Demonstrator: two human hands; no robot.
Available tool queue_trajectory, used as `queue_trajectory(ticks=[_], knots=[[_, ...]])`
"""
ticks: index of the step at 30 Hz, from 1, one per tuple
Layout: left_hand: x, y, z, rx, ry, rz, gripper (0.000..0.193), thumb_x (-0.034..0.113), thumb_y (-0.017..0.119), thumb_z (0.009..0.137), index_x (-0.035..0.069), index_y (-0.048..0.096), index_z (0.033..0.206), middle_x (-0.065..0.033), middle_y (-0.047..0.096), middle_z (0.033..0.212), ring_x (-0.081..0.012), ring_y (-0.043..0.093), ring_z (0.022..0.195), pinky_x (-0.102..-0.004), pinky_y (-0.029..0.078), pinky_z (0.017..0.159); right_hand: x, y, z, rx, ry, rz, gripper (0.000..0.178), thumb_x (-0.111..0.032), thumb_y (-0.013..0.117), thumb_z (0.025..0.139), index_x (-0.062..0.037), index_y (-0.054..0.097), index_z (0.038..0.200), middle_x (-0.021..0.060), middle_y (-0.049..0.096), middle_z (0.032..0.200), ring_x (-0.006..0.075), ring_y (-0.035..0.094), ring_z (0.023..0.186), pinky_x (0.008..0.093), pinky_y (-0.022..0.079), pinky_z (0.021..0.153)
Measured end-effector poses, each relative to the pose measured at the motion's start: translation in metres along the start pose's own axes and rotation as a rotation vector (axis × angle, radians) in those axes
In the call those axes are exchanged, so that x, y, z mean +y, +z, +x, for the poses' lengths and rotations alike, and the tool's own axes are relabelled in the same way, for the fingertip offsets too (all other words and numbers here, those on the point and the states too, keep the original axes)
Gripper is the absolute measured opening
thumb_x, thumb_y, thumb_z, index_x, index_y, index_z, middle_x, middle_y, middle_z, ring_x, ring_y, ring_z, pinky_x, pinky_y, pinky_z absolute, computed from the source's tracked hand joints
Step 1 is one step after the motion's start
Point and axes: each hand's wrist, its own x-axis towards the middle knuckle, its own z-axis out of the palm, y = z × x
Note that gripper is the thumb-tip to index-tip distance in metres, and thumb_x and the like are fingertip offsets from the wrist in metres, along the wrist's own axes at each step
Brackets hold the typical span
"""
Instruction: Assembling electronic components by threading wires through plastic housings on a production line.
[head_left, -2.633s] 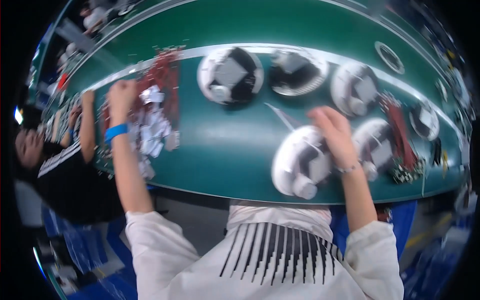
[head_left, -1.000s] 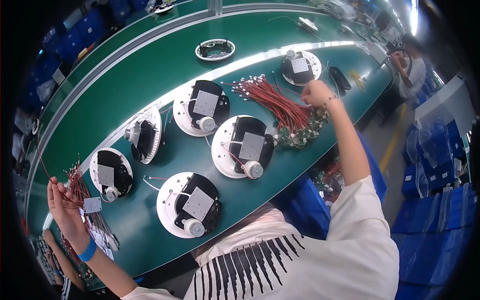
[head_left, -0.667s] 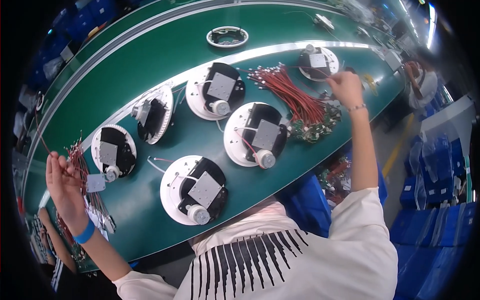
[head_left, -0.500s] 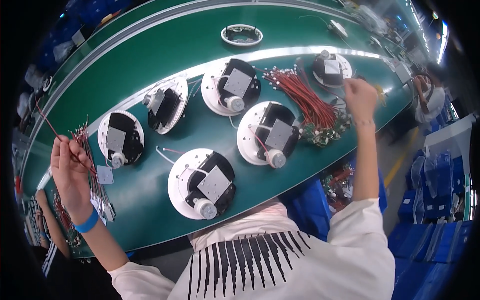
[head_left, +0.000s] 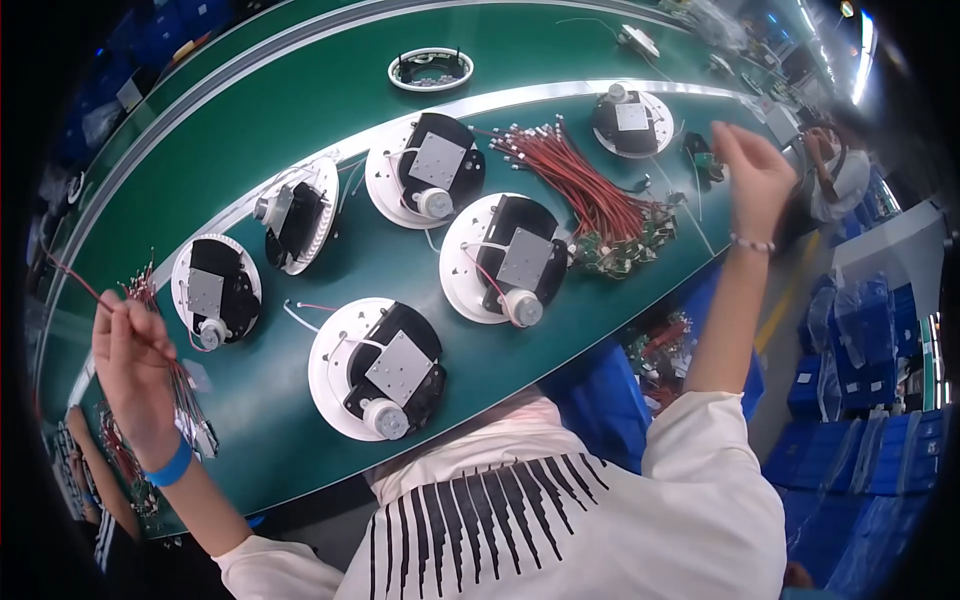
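Left hand: raised over the left end of the green counter, a blue band on the wrist; thumb and fingers are pinched on a thin red cable.
Thin red cable: in the left hand's grip, one length slanting up and away to the left.
Right hand: raised near the counter's far right end, beaded bracelet on the wrist; its fingers are drawn together, and whether they hold anything cannot be told.
Cable bundle: many red wires with small white connectors, lying on the counter left of the right hand, green circuit boards heaped at its near end.
Round assemblies: six white discs with black plates, silver square plates and pale cylinders; the nearest white disc assembly lies near the front edge, the tilted white disc assembly leans steeply farther back.
Far surface: a white oval-looking ring sits on green beyond the pale strip.
Below the edge: a blue bin.
Lower left: another person's forearm.
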Motion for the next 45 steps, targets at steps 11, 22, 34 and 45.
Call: queue_trajectory(ticks=[11, 22, 34, 45], knots=[[-0.011, 0.138, -0.015, -0.422, -0.162, -0.159, 0.020, 0.018, 0.055, 0.080, 0.004, 0.040, 0.078, -0.0209, 0.056, 0.092, -0.0275, 0.056, 0.090, -0.0379, 0.044, 0.082, -0.140, 0.107, -0.127, -0.939, -0.018, 0.723, 0.006, -0.002, 0.067, 0.062, 0.0003, 0.062, 0.064, 0.0057, 0.057, 0.055, 0.0092, 0.054, 0.046, 0.0181, 0.041, 0.042], [-0.014, 0.146, -0.033, -0.412, -0.434, -0.146, 0.026, -0.009, 0.048, 0.076, 0.000, 0.031, 0.095, -0.0205, 0.060, 0.075, -0.0215, 0.061, 0.067, -0.0278, 0.052, 0.061, -0.137, 0.115, -0.109, -1.051, 0.050, 0.775, 0.025, -0.013, 0.049, 0.080, 0.0066, 0.057, 0.093, 0.0074, 0.056, 0.077, 0.0133, 0.052, 0.077, 0.0251, 0.041, 0.070], [-0.029, 0.138, -0.032, -0.511, -0.589, 0.004, 0.021, -0.007, 0.052, 0.074, -0.007, 0.047, 0.095, -0.0118, 0.059, 0.070, -0.0158, 0.059, 0.063, -0.0220, 0.048, 0.053, -0.147, 0.116, -0.113, -1.207, 0.619, 1.140, 0.016, -0.002, 0.051, 0.080, 0.0070, 0.058, 0.091, 0.0100, 0.059, 0.071, 0.0077, 0.053, 0.056, 0.0183, 0.043, 0.050], [-0.014, 0.123, -0.024, -0.722, 0.117, 0.648, 0.012, 0.005, 0.056, 0.074, -0.004, 0.055, 0.081, -0.0120, 0.060, 0.077, -0.0217, 0.060, 0.067, -0.0275, 0.046, 0.062, -0.156, 0.094, -0.099, -1.002, 0.634, 1.293, 0.017, -0.011, 0.053, 0.082, 0.0032, 0.061, 0.088, 0.0000, 0.052, 0.060, 0.0039, 0.043, 0.050, 0.0163, 0.034, 0.045]])
